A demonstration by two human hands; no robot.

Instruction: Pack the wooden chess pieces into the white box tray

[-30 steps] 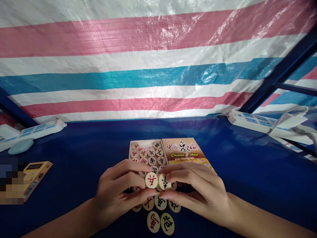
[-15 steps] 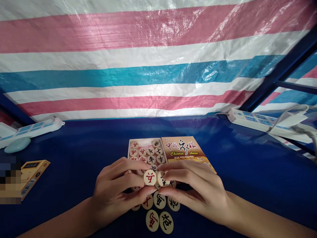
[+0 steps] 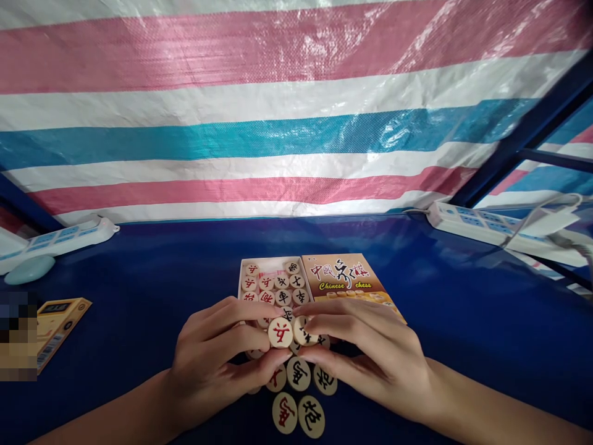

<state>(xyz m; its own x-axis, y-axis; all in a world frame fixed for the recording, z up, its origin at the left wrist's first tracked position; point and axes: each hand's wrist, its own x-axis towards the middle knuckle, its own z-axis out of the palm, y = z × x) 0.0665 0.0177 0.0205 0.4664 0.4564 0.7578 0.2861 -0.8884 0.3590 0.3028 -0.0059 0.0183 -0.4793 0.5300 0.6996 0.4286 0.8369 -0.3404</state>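
Note:
A round Chinese chess piece with a red character (image 3: 280, 332) is pinched between the thumb and fingers of my left hand (image 3: 208, 346). Close beside it, my right hand (image 3: 375, 346) grips a piece with a black character (image 3: 303, 331), partly covered by the fingertips. Both are held above other pieces. Behind the hands lies a white box tray (image 3: 240, 278) with red and black pieces in rows. Nearer to me, several loose pieces sit on the table, among them a red one (image 3: 284, 413) and a black one (image 3: 312, 416). My hands hide some pieces and the tray's near end.
The printed Chinese chess lid (image 3: 343, 272) lies against the tray's right side on the blue table (image 3: 176, 259). A yellow box (image 3: 62, 324) is at the left. Power strips (image 3: 65, 241) stand at both back corners, near a pale blue oval object (image 3: 30, 270). Striped sheeting (image 3: 278, 142) hangs behind.
Both hands keep their pieces in nearly the same place. The black-character piece shows slightly turned between my right fingers. The view has shifted a little.

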